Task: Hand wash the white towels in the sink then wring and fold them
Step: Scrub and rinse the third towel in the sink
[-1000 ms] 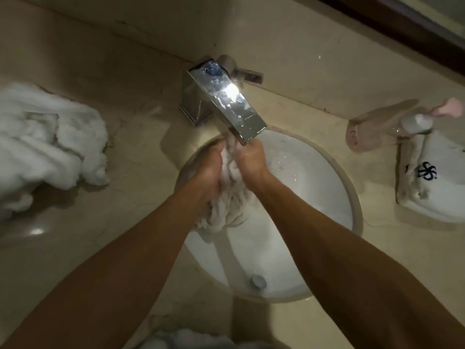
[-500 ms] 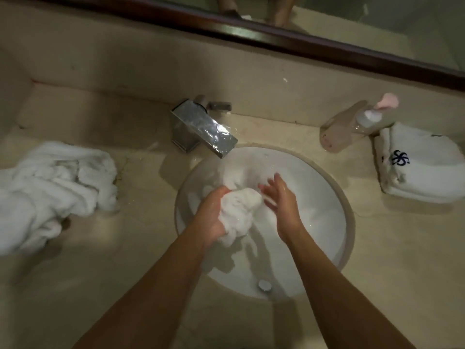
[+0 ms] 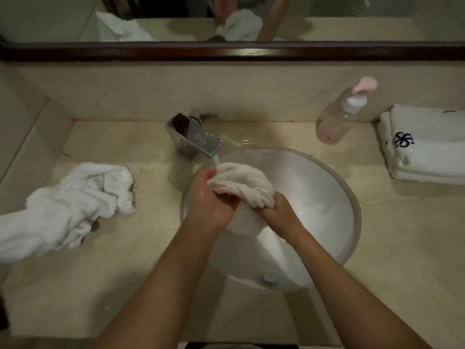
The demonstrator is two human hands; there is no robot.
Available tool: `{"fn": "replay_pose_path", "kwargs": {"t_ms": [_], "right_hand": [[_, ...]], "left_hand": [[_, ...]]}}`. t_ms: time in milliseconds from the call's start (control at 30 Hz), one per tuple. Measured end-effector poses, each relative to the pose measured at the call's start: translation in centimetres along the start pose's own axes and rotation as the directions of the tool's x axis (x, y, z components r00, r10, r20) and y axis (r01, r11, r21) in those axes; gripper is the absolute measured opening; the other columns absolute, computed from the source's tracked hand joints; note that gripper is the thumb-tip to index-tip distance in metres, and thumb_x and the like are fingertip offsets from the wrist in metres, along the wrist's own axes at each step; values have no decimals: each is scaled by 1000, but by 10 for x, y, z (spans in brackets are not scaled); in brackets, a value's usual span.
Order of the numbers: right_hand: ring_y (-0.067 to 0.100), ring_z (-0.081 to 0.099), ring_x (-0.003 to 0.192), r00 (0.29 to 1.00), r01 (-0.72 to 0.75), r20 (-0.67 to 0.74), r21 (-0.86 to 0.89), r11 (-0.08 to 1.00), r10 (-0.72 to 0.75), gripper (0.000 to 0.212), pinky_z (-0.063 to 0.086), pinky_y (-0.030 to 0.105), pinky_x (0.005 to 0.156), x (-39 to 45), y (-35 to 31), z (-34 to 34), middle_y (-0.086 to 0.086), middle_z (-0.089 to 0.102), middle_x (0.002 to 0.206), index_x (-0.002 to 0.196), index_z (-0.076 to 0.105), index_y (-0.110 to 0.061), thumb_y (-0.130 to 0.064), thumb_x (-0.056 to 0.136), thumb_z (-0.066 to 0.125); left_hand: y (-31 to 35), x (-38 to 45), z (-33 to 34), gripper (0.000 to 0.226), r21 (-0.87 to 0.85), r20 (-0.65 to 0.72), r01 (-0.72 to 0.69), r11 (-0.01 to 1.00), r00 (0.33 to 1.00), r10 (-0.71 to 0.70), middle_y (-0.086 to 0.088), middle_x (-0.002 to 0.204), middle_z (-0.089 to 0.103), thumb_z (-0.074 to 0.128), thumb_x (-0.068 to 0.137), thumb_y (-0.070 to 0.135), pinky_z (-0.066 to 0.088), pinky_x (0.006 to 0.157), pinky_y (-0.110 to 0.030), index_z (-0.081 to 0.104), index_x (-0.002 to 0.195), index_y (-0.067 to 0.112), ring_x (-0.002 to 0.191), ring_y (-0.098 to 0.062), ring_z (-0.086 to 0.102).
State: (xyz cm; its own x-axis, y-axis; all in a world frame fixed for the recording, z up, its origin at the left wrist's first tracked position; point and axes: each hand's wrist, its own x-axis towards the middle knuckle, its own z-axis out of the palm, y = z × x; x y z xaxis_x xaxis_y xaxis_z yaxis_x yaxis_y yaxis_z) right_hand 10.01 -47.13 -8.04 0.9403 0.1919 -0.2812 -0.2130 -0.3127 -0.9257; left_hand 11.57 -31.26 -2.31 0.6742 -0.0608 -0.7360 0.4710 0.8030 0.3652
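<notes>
Drain plug (image 3: 269, 278) at near edge of sink (image 3: 327, 187). Over the basin, left hand (image 3: 211, 200) grips left end of wet towel (image 3: 241, 183), fingers curled round it; right hand (image 3: 279, 210) grips its right end, fingers curled under. Towel bunched between both hands, held above sink, just below faucet (image 3: 193, 139), water running. Crumpled towel (image 3: 68, 210) on counter (image 3: 402, 235) left of sink. Folded towel (image 3: 425, 149) with dark logo far right, pump bottle (image 3: 342, 114) beside it. Mirror (image 3: 226, 18) along far wall.
</notes>
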Motion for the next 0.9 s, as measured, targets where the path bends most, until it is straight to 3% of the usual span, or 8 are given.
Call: {"fn": "replay_pose_path", "kwargs": {"t_ms": [133,200,267,333,400,600,700,900], "right_hand": [[16,67,89,997,71,64,-316,946,-53,16,53,32,77,-4,-14,-28,-3,72,95,101,70,-14,-23,88,66],[18,65,87,990,115,123,-354,928,-76,6,51,34,76,-4,-26,-33,-5,68,88,92,67,-17,-21,91,63],[20,61,82,975,163,202,-388,907,-88,10,45,33,72,-3,-39,-34,-3,63,81,86,63,-16,-26,89,60],[23,59,80,964,193,249,-437,878,-88,24,43,36,71,0,-52,-30,8,64,84,87,63,-7,-31,84,61],[24,60,79,948,219,307,-428,877,-87,16,46,38,71,2,-67,-29,12,66,85,88,65,-4,-20,84,69],[11,67,89,891,292,435,-327,899,-131,23,53,27,82,8,-121,-47,-1,72,97,97,69,-23,-5,83,73],[-8,61,69,931,179,359,-318,931,-57,13,46,8,67,5,-122,-64,4,69,83,87,68,-15,-9,84,79],[16,68,99,993,4,111,-273,962,28,22,52,42,95,12,-73,-37,-1,75,104,101,76,-20,-19,79,75]], "left_hand": [[-2,-12,-31,18,417,-99,-9,909,994,55,-5,73,60,51,93,25,44,74,-32,56,79,15,76,-22,54],[-7,-19,-40,15,690,-104,21,723,992,70,-3,79,64,60,88,29,47,71,-35,59,82,16,75,-22,57],[-12,-18,-49,38,982,12,-51,181,978,210,-5,102,63,69,75,43,50,82,-41,61,101,16,90,-23,61],[-13,-12,-48,81,886,379,-245,-393,871,312,-4,133,54,72,70,52,44,100,-39,46,137,16,121,-24,53],[-8,-4,-38,106,654,670,-444,-613,717,195,-4,155,34,76,71,51,29,115,-39,21,154,16,142,-23,32],[27,11,-1,44,687,726,-703,-183,673,139,8,118,68,65,78,41,50,92,-31,64,120,29,110,-7,63],[34,7,14,23,680,733,-711,-180,665,144,15,94,73,66,75,43,54,78,-25,69,98,44,89,-2,68],[30,26,14,44,643,766,-746,-174,631,126,4,99,75,57,73,44,55,82,-39,75,104,18,94,-13,70]]}}
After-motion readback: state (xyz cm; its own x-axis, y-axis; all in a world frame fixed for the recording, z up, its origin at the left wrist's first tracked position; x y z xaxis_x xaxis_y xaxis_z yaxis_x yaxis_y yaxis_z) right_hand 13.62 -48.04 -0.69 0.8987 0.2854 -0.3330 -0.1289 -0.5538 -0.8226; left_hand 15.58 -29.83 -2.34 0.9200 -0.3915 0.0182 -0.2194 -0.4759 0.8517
